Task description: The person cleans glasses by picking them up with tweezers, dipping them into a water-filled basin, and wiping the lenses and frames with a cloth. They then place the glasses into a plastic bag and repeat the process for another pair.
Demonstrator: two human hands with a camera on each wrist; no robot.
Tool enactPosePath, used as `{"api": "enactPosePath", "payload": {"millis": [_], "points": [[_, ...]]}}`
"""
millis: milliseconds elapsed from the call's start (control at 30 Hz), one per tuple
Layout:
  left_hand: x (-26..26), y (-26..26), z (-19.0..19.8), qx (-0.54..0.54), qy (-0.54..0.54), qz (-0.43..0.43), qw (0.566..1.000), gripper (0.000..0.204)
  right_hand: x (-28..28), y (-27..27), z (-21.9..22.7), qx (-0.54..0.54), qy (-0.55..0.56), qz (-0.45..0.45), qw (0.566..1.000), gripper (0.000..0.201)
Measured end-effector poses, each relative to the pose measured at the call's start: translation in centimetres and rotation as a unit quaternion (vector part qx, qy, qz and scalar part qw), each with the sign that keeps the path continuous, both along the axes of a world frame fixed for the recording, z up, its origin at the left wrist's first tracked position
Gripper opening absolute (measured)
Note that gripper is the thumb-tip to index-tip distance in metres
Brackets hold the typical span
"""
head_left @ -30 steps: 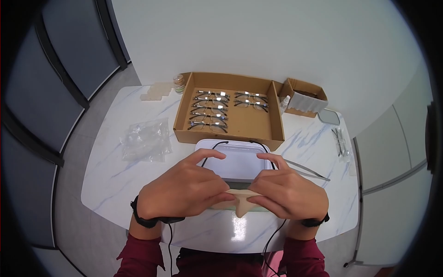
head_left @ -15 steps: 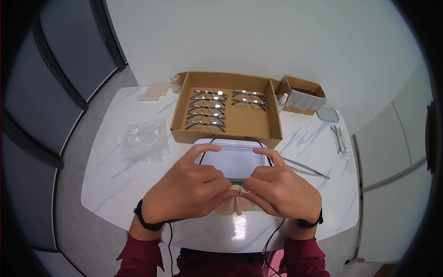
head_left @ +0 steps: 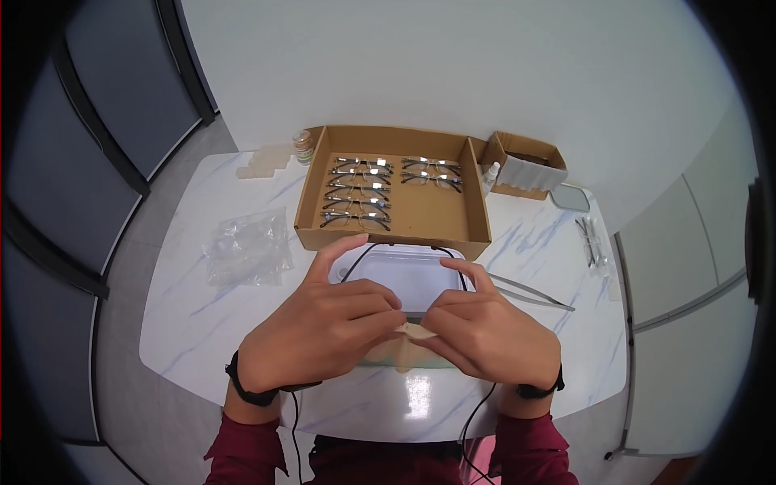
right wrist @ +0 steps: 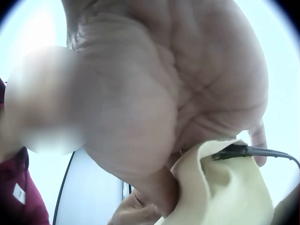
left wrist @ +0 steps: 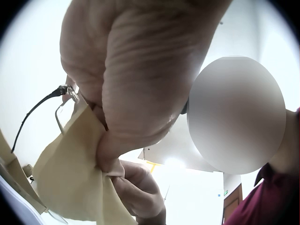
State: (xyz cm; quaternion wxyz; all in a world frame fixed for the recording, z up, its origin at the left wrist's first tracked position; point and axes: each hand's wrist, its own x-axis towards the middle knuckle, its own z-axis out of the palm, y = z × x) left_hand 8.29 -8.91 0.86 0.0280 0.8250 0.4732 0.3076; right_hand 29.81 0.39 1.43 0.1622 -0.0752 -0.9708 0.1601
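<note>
Both hands meet over the near side of the white tray [head_left: 404, 279]. The left hand [head_left: 311, 331] pinches a cream cloth [left wrist: 70, 168] between thumb and fingers, its index finger stretched out. A pair of glasses [left wrist: 60, 117] is partly wrapped in that cloth, one dark temple sticking out. The right hand [head_left: 493, 331] pinches the same cloth [right wrist: 234, 187] from the other side, index finger also raised; another dark temple [right wrist: 267, 152] shows there. The lenses are mostly hidden by cloth and fingers.
Behind the tray stands a cardboard box [head_left: 440, 218] with several glasses. Clear plastic bags [head_left: 249, 249] lie left. On the right are tweezers [head_left: 533, 297], wrapped glasses [head_left: 590, 242], a small box [head_left: 529, 170] and a bottle [head_left: 491, 176]. A jar [head_left: 303, 148] stands at back left.
The cloth is bunched differently between the fingers, and its hanging fold has shifted left. The left index finger has lifted and straightened away from the tray. Both hands still hold the cloth.
</note>
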Motion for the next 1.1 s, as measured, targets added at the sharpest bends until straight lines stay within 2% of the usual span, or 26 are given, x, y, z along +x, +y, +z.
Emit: {"api": "enactPosePath", "payload": {"millis": [100,167,300,400,467,600,667,800,867,1100], "points": [[-0.3,0.0,0.2,-0.009,-0.019,-0.022,1.0,0.012,0.4,0.6,0.1,-0.042,0.003,0.012,0.999,0.018],[-0.5,0.0,0.3,-0.013,-0.033,-0.025,0.999,0.012,0.5,1.5,0.2,-0.097,0.032,0.056,0.993,0.015],[-0.9,0.0,0.4,-0.005,-0.039,-0.018,0.999,0.012,1.1,2.5,0.1,-0.102,0.041,0.073,0.991,0.018],[-1.1,0.1,0.3,-0.003,-0.031,-0.009,0.999,0.012,1.2,2.4,0.4,-0.077,0.035,0.048,0.995,0.019],[-1.2,0.1,0.4,0.022,-0.009,0.01,1.0,0.015,0.8,1.6,0.5,-0.077,0.121,-0.042,0.989,0.019],[-0.9,0.2,0.2,0.025,-0.004,0.013,1.0,0.015,0.6,1.6,0.7,-0.051,0.081,-0.019,0.995,0.02],[-0.9,0.2,0.2,0.002,-0.021,0.005,1.0,0.013,0.8,1.9,-0.5,-0.04,-0.005,0.007,0.999,0.02],[-1.2,0.1,0.3,0.003,-0.025,0.002,1.0,0.014,1.5,2.7,0.0,-0.082,0.005,0.047,0.996,0.021],[-1.2,0.1,0.2,-0.002,-0.037,-0.017,0.999,0.014,1.7,2.8,0.2,-0.115,-0.028,0.082,0.99,0.021],[-0.9,0.0,0.3,-0.004,-0.041,-0.029,0.999,0.015,1.4,2.8,-0.2,-0.156,0.012,0.108,0.982,0.019]]}}
